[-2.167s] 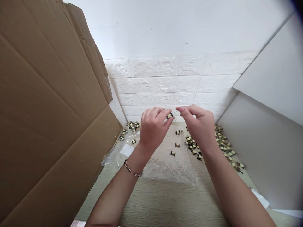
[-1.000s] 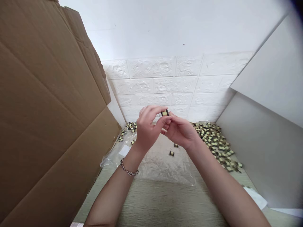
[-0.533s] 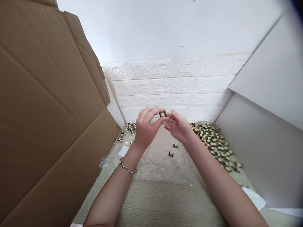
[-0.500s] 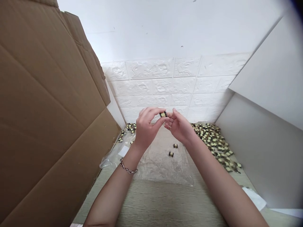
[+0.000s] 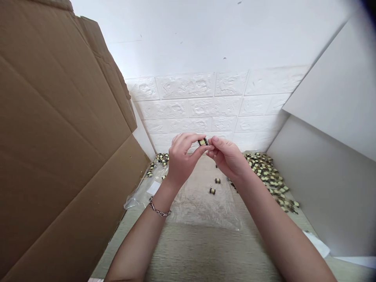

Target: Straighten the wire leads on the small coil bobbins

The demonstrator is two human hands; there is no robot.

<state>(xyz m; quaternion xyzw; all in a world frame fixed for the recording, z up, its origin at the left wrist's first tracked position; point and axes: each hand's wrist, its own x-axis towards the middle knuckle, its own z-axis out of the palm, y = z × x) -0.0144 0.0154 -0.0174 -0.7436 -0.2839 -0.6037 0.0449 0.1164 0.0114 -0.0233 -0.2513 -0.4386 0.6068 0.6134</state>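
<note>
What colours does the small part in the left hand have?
The small part is pale yellow with black ends, seen in the head view.

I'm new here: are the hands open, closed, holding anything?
Left hand: holding a yellow-black coil.
Right hand: partly curled beside it; grip cannot be told.

1. Cardboard (image 5: 64, 129) walls off nine o'clock; a white panel (image 5: 329, 168), three o'clock
2. The brick-patterned wall (image 5: 188, 105) blocks twelve o'clock
3. Six o'clock leaves passage over the bench (image 5: 199, 254), between left forearm (image 5: 138, 239) and right forearm (image 5: 279, 219)
4. Two loose spools (image 5: 217, 181) at five o'clock and a heap (image 5: 274, 183) at four obstruct low passage
</note>
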